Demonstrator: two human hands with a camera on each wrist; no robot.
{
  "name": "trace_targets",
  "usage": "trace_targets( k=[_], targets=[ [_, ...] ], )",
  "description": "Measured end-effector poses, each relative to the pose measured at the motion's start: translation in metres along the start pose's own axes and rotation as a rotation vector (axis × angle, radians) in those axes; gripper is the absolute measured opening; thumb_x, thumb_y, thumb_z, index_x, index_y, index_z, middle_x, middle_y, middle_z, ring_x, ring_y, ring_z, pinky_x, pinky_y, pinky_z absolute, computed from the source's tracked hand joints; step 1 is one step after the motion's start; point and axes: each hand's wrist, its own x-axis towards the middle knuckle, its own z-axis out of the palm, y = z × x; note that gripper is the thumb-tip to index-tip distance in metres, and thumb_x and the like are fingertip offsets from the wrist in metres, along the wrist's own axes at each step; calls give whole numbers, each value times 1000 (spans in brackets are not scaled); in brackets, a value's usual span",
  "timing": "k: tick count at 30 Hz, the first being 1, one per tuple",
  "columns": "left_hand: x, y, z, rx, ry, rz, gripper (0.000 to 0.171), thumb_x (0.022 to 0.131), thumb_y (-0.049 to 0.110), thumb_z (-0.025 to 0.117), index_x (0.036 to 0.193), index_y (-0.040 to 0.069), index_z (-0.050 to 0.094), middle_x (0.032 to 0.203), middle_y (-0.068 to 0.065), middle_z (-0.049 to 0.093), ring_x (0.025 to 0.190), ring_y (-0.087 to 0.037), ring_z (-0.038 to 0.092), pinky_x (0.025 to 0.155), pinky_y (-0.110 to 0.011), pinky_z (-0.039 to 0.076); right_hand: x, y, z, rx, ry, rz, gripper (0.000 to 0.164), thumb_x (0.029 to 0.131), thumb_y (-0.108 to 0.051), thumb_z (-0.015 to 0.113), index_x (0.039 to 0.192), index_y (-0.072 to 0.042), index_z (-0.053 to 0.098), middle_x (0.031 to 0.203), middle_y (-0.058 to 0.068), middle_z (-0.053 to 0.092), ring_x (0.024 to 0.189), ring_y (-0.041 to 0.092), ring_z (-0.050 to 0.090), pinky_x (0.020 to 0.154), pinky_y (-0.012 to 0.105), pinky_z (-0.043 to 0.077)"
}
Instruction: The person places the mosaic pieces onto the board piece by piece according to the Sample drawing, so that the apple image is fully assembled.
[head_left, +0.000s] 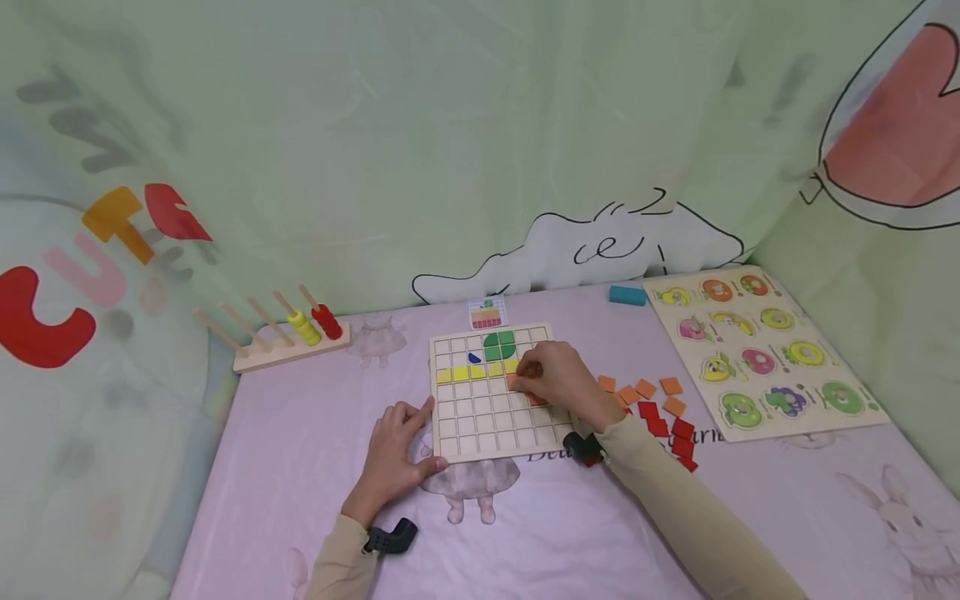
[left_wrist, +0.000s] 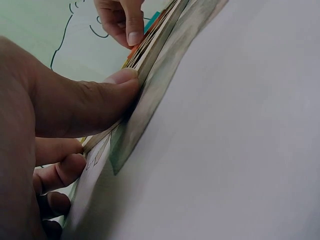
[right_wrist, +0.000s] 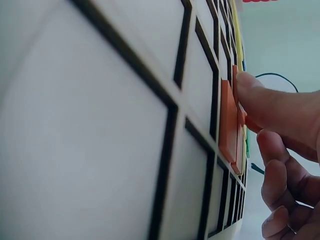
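Observation:
My left hand point(head_left: 392, 450) rests at the near-left corner of a wooden grid board point(head_left: 480, 454). Its thumb point(left_wrist: 112, 102) presses on the near edge and its index finger lies along the left side. Over the board's right part, my right hand point(head_left: 558, 379) pinches an orange square tile point(head_left: 513, 382) just below a row of yellow tiles point(head_left: 460, 374). Another orange tile point(right_wrist: 228, 122) lies in the grid beside it in the right wrist view, partly under the hand in the head view. Green quarter-round pieces point(head_left: 492, 352) and a blue piece point(head_left: 474, 358) sit above the yellow row.
Loose orange tiles point(head_left: 671, 386) and red tiles point(head_left: 683, 429) lie right of the board, partly behind my right forearm. A pattern card point(head_left: 487, 312) stands behind it. Farther out are a fruit puzzle board point(head_left: 757, 350), a teal block point(head_left: 627, 296) and a peg stand with beads point(head_left: 288, 350).

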Motion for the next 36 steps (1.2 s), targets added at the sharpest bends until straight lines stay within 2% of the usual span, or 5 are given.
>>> trace_targets(
  k=[9,15,22,29,36],
  targets=[
    [1,0,0,1,-6,-5,94,71,35,90,155,11,55,106,-2,55,94,-15,41,84,-35,33,2,-2,2,49,-14,13,13,87,-19,88,92,-8,83,88,1,72,83,18,56,74,30,45],
    [0,0,1,4,-8,-9,93,72,36,90,155,11,55,106,-2,55,93,-15,41,83,-35,33,-3,12,-4,131,7,-5,16,88,-18,87,100,-9,84,93,2,75,84,18,59,74,30,47],
    [0,-1,2,12,-3,-4,93,72,37,89,155,12,55,107,-2,54,93,-15,40,83,-35,33,-19,47,-39,144,3,124,27,92,-17,83,116,-5,80,96,7,71,91,25,59,78,33,51],
    [-1,-3,1,18,4,12,95,72,39,90,155,11,55,107,-2,55,94,-15,41,83,-35,34,-40,79,-69,115,-104,283,45,91,-25,84,128,-4,72,115,15,70,105,30,60,83,36,58],
    [-1,-2,2,10,3,5,94,72,38,91,155,11,55,107,-2,55,94,-14,41,83,-35,34,-45,89,-71,129,-161,293,29,90,-19,85,111,-3,74,99,11,68,96,27,60,78,32,56]
  ],
)
